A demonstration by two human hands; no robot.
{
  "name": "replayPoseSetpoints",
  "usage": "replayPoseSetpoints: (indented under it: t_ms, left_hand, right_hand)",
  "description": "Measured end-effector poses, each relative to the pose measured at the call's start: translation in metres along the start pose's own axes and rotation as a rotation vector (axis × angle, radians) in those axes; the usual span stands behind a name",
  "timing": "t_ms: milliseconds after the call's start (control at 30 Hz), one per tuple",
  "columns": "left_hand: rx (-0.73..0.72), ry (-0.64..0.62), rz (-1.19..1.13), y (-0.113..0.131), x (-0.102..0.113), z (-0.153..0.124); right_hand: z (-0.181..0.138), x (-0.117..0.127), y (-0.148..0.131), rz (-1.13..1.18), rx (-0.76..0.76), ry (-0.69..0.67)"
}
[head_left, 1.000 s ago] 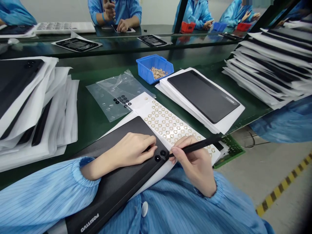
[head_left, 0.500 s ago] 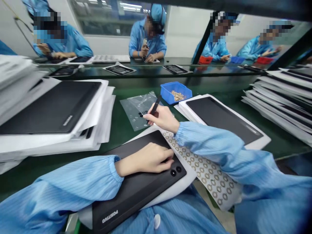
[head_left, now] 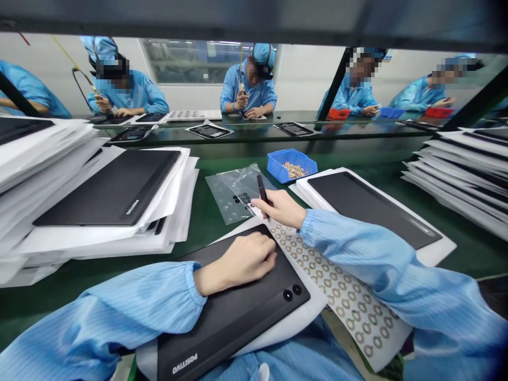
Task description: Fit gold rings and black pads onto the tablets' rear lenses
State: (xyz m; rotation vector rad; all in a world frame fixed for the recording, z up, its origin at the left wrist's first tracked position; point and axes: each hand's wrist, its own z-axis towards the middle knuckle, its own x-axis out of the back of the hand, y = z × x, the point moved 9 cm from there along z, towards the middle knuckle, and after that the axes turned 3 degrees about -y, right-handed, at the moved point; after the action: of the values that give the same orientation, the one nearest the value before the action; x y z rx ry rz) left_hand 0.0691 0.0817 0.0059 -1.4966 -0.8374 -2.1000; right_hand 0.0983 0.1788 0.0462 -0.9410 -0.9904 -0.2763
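A black tablet [head_left: 222, 323] marked POSITIVO lies back up on a white sheet near my lap, with two round black camera rings at its right corner. My left hand [head_left: 246, 259] rests on the tablet, fingers curled in; whatever may be inside them is hidden. Black tweezers [head_left: 262, 188] stand tilted in the pinch of my right hand [head_left: 281, 207]. That hand is over the top end of a sheet of ring-shaped stickers [head_left: 349, 301], by a clear plastic bag [head_left: 226, 185] with small black round parts on it.
A blue bin [head_left: 291, 165] of small tan pieces stands behind the bag. Another tablet [head_left: 369, 209] lies on white sheets at right. Stacked tablets and sheets rise at left [head_left: 107, 185] and far right [head_left: 456, 174]. Co-workers sit across the bench; a dark beam [head_left: 254, 21] spans overhead.
My view has tilted up a little, so things sit lower in the picture. My left hand has drawn back slightly from the camera rings. The tweezers stay in my right hand, now more upright.
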Motion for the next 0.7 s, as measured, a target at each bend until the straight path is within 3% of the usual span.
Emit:
replayPoseSetpoints:
  t_ms: [133,300,433,700]
  left_hand:
    - [0.293,0.109,0.124,-0.042,0.017,-0.008]
    - [0.532,0.053,0.148,-0.068,0.017,-0.016]
    - [0.589,-0.004,0.102,-0.072,0.011,-0.016]
    - [0.545,-0.041,0.147,-0.068,0.009,-0.013]
  right_hand:
    - [-0.017,-0.01,0.033,-0.115,-0.157,-0.113]
    - [-0.021,-0.021,0.047,-0.102,-0.171,-0.088]
    - [-0.027,-0.027,0.039,-0.079,-0.125,-0.078]
    - [-0.032,-0.034,0.041,0.088,-0.114,-0.151]
